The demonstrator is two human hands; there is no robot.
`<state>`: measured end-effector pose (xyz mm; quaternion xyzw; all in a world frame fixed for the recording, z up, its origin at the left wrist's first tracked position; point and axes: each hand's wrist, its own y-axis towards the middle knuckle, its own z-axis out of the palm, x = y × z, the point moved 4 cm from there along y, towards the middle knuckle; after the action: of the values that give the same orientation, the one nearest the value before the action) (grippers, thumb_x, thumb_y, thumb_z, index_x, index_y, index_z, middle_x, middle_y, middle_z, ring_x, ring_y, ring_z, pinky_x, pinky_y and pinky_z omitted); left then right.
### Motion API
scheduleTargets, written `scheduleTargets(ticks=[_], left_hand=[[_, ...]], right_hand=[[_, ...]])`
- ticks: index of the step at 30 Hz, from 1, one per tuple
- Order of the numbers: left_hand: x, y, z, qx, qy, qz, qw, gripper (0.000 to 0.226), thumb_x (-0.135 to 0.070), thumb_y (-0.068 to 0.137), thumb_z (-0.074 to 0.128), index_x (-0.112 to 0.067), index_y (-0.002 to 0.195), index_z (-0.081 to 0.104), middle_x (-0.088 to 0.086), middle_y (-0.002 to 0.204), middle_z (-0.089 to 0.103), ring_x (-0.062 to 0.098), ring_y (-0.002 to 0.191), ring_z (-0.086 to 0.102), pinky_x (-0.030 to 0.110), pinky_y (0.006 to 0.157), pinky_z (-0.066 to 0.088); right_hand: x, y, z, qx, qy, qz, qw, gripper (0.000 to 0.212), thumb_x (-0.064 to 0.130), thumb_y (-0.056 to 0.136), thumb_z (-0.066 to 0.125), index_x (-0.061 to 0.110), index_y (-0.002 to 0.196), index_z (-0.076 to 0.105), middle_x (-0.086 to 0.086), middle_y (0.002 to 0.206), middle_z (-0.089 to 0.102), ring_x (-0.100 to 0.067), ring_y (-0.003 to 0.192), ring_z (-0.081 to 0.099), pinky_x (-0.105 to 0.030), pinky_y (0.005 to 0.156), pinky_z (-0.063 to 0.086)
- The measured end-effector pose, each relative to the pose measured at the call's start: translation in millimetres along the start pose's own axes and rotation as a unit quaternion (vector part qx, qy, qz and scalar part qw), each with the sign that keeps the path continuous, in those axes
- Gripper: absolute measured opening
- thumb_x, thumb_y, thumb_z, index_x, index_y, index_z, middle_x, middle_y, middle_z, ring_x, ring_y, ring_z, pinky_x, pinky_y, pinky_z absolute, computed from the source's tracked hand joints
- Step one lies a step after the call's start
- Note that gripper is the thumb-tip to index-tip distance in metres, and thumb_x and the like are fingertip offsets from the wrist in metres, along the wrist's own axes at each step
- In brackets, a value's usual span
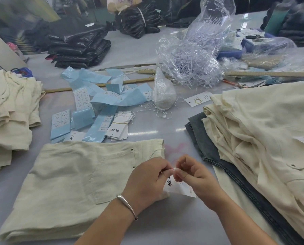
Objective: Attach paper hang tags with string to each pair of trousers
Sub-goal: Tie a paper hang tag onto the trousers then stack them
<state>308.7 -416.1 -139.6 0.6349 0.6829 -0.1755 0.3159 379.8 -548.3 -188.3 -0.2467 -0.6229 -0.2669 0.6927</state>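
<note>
Left hand: the left hand (pixel 148 175), with a silver bangle on the wrist, pinches one end of a thin white string (pixel 174 169) between thumb and fingertips.
Right hand: the right hand (pixel 194 175) pinches the other end, fingertips almost touching those of the left.
Tag: a white paper hang tag with black characters (pixel 178 189) hangs under both hands, partly hidden by them.
Trousers: the folded cream linen trousers (pixel 73 183) lie flat on the grey tabletop (pixel 174 225); the string runs up to the waistband corner, near the hands.
Step in hand: by my reading, closing the string's loop lock to fasten the tag on this pair.
Next move: it likely calls for pressing the two ends together until they catch, then setting this pair aside.
Right pile: heaped cream trousers (pixel 264 131) over a grey denim pair, probably waiting.
Left pile: a stack of folded cream trousers (pixel 9 110); whether tagged, I cannot tell.
Supplies: a banded bundle of white hang tags (pixel 118 129), loose looped strings and pale blue sticker strips (pixel 101 98) lie beyond, near a clear plastic bag of white fasteners (pixel 188 64).
</note>
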Motion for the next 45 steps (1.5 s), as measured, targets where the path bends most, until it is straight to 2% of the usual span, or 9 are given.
scheduleTargets(ticks=[4, 11, 15, 19, 24, 29, 37, 43, 45], left_hand=[[0, -2, -1, 0.004, -0.016, -0.011, 1.000, 0.012, -0.019, 0.091, 0.062, -0.020, 0.079, 0.066, -0.010, 0.075, 0.061, 0.006, 0.071, 0.051, 0.024, 0.065, 0.043], [3, -4, -6, 0.030, -0.009, -0.022, 0.999, 0.017, -0.028, 0.089, 0.047, -0.027, 0.074, 0.055, -0.012, 0.072, 0.056, 0.008, 0.071, 0.052, 0.030, 0.065, 0.045], [3, -4, -8, 0.030, 0.014, -0.016, 0.999, 0.011, -0.033, 0.084, 0.046, -0.028, 0.078, 0.054, -0.013, 0.069, 0.048, 0.009, 0.068, 0.045, 0.029, 0.064, 0.043], [7, -4, -7, 0.025, -0.021, -0.043, 0.999, 0.012, -0.021, 0.091, 0.054, -0.019, 0.080, 0.059, -0.010, 0.071, 0.055, 0.011, 0.070, 0.051, 0.035, 0.067, 0.046], [4, -2, -8, 0.039, -0.033, -0.054, 0.997, 0.017, -0.034, 0.084, 0.044, -0.025, 0.075, 0.056, -0.008, 0.069, 0.057, 0.012, 0.070, 0.054, 0.038, 0.069, 0.046], [7, 0, -6, 0.041, -0.039, -0.070, 0.996, 0.018, -0.032, 0.088, 0.048, -0.024, 0.076, 0.059, -0.010, 0.067, 0.056, 0.012, 0.069, 0.054, 0.040, 0.070, 0.048], [15, 2, -1, 0.061, -0.017, -0.083, 0.995, 0.032, -0.021, 0.095, 0.053, -0.034, 0.066, 0.050, -0.013, 0.062, 0.052, 0.006, 0.063, 0.047, 0.041, 0.069, 0.047], [20, 6, 0, 0.092, -0.077, -0.092, 0.988, 0.030, -0.017, 0.097, 0.055, -0.028, 0.068, 0.054, -0.022, 0.056, 0.054, -0.001, 0.053, 0.048, 0.020, 0.058, 0.040], [22, 8, -1, 0.106, -0.114, -0.097, 0.983, 0.026, -0.017, 0.097, 0.056, -0.022, 0.071, 0.058, -0.021, 0.055, 0.055, 0.000, 0.050, 0.047, 0.016, 0.056, 0.039]], right_hand=[[3, -1, 5, -0.010, 0.051, 0.004, 0.999, 0.018, 0.015, 0.087, 0.061, -0.003, 0.091, 0.056, -0.008, 0.076, 0.061, -0.019, 0.075, 0.057, -0.024, 0.075, 0.048], [6, 3, 8, -0.035, 0.040, 0.004, 0.999, 0.015, 0.008, 0.082, 0.070, -0.004, 0.088, 0.066, -0.015, 0.076, 0.068, -0.024, 0.075, 0.063, -0.030, 0.076, 0.053], [12, 4, 8, -0.054, 0.017, -0.015, 0.998, 0.008, 0.001, 0.080, 0.072, -0.004, 0.084, 0.068, -0.012, 0.074, 0.069, -0.018, 0.071, 0.065, -0.024, 0.070, 0.051], [15, 4, 9, -0.078, 0.002, -0.027, 0.997, 0.012, 0.005, 0.075, 0.075, -0.002, 0.084, 0.070, -0.013, 0.077, 0.072, -0.018, 0.072, 0.068, -0.024, 0.071, 0.054], [13, 4, 8, -0.101, -0.006, -0.033, 0.994, 0.011, -0.007, 0.080, 0.070, 0.004, 0.082, 0.072, -0.010, 0.076, 0.073, -0.020, 0.074, 0.069, -0.032, 0.073, 0.053], [21, 6, 9, -0.095, -0.088, -0.061, 0.990, 0.028, -0.014, 0.082, 0.064, 0.013, 0.078, 0.070, 0.001, 0.072, 0.071, -0.010, 0.070, 0.067, -0.018, 0.070, 0.050], [33, 7, 10, -0.061, -0.230, -0.109, 0.965, 0.021, -0.004, 0.082, 0.069, 0.017, 0.079, 0.072, 0.015, 0.071, 0.069, -0.003, 0.071, 0.064, -0.011, 0.069, 0.045], [35, 12, 6, -0.044, -0.155, -0.059, 0.985, 0.020, -0.007, 0.081, 0.069, 0.012, 0.078, 0.074, -0.004, 0.073, 0.073, -0.024, 0.073, 0.068, -0.038, 0.072, 0.054], [37, 14, 6, -0.040, -0.142, -0.053, 0.988, 0.017, -0.006, 0.080, 0.071, 0.011, 0.081, 0.073, -0.007, 0.073, 0.072, -0.026, 0.072, 0.066, -0.040, 0.071, 0.053]])
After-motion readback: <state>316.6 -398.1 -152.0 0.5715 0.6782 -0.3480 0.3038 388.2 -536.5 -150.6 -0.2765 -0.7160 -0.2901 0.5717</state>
